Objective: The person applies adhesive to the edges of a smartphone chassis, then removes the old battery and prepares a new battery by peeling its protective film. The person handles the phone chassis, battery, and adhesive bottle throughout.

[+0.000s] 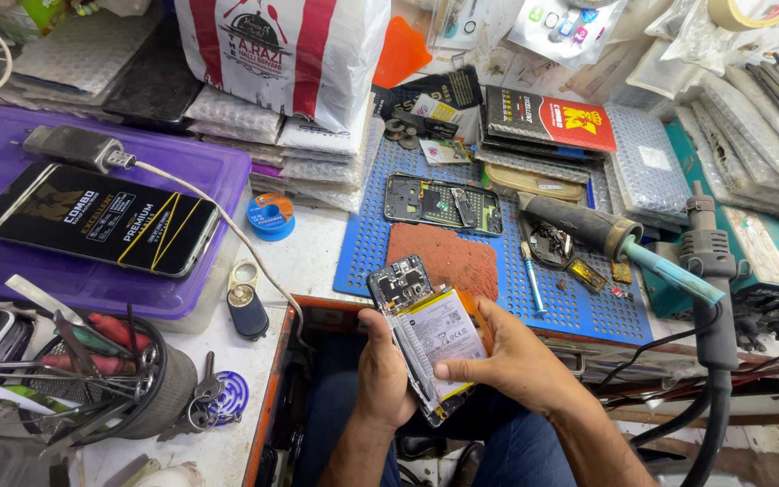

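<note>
While both hands grip an opened phone (426, 343), a cup (151, 388) holds tools (92, 347).

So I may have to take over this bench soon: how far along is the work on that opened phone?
Done: the phone is open, its back off, battery and board bare. A frame part lies on the blue mat. In hand: the left hand grips the phone's edge while the right hand presses a thumb on the white battery. Left: the phone is not closed up.

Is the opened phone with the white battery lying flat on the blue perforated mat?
No, the opened phone with the white battery is held up off the blue perforated mat by the left hand and the right hand.
</note>
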